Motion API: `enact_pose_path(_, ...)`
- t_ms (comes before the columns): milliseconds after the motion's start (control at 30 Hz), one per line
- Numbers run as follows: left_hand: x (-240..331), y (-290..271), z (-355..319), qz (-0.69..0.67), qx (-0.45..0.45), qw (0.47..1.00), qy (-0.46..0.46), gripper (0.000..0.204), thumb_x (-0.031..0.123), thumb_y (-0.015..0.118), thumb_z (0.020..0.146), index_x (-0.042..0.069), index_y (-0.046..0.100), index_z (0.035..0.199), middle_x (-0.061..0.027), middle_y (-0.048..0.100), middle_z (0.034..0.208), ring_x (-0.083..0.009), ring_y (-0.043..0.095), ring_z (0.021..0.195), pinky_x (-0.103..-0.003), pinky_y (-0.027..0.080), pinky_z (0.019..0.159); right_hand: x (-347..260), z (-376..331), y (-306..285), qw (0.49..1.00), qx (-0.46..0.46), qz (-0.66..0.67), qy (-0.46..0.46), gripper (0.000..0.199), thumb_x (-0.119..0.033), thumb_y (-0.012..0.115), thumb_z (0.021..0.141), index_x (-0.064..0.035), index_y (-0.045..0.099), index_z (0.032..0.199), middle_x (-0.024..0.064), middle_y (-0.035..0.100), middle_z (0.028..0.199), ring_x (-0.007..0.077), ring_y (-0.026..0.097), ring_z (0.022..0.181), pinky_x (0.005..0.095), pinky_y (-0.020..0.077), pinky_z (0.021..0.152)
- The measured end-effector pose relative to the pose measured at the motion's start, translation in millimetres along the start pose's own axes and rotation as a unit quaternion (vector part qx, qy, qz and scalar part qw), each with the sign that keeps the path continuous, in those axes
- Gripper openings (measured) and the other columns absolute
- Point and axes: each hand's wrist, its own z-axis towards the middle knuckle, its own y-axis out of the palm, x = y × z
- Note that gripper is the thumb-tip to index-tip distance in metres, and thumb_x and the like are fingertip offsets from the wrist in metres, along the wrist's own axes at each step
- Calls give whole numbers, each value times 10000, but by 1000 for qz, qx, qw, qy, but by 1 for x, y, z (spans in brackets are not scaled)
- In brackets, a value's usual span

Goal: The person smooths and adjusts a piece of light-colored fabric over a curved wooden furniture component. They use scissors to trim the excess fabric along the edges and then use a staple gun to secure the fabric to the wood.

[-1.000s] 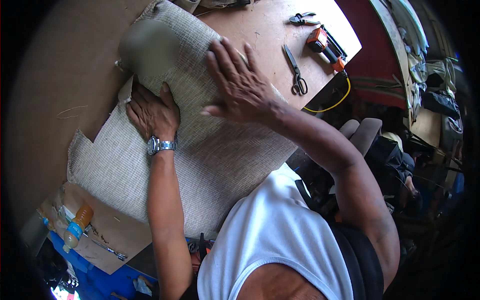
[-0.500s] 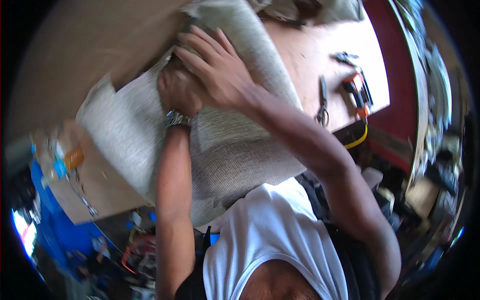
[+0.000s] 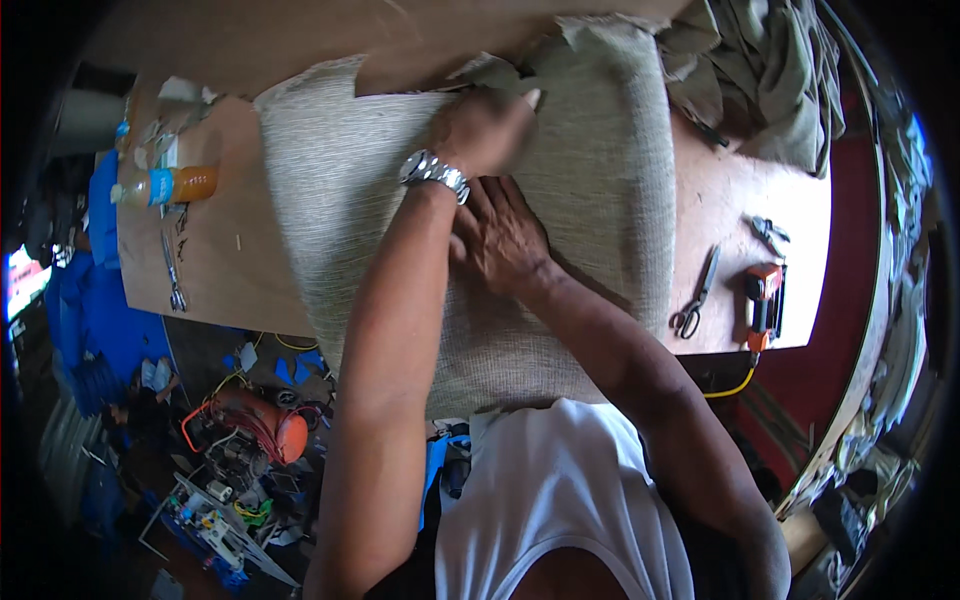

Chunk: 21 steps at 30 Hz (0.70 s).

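A large piece of grey-beige woven fabric [image 3: 350, 200] with a ragged far edge lies draped in front of me, its near part reaching down toward my white shirt. My left hand [image 3: 485, 130], wearing a silver watch [image 3: 433, 175] on the wrist, is on or just over the fabric near that far edge. It is smeared by motion and its fingers are hard to make out; a small pale tip shows at its right side. Just nearer to me, my right hand [image 3: 505, 240] presses flat on the fabric with fingers stretched out, beside the watch.
Scissors [image 3: 697, 295], pliers [image 3: 768, 235] and an orange-black power tool [image 3: 764, 300] with a yellow hose [image 3: 733, 388] lie at the table's right. Bunched cloth [image 3: 770, 80] sits far right. A bottle of orange liquid [image 3: 185, 185] lies left. An orange tank [image 3: 270, 425] stands below.
The hands have uncrossed: my right hand came off the left and moved nearer to me. My left hand shifted over the fabric. The whole view has turned and moved.
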Motion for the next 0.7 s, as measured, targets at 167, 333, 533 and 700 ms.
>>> enact_pose_path(167,9,-19,-6,30,-37,998,-31,971,863,366,903,-6,754,1096,-249,732,1139,-416,672,1142,-481,501,975,22,78,54,991,-120,-19,56,643,-457,400,1053,-112,321,1590,142,256,1675,305,218,1556,498,170,1269)
enact_pose_path(333,-26,-27,-75,-87,205,938,265,680,585,463,1037,-12,653,1301,-201,660,1345,-357,609,1287,-487,474,1075,30,99,40,998,-24,11,51,647,-482,446,1046,-150,330,1588,129,298,1653,283,264,1538,455,188,1273)
enact_pose_path(533,-243,-25,-272,-242,339,907,-62,608,469,376,1110,-28,526,1427,-185,550,1459,-280,499,1380,-443,367,1168,14,114,-21,989,-116,-45,74,686,-419,540,1030,-85,344,1596,203,308,1659,330,317,1531,484,269,1245)
enact_pose_path(700,-255,63,-307,-573,61,803,-153,662,476,344,1124,-6,362,1578,-122,380,1631,-206,333,1496,-380,239,1243,68,106,18,991,21,-118,-58,655,-380,416,1064,-1,329,1590,223,282,1668,371,280,1544,577,185,1242)
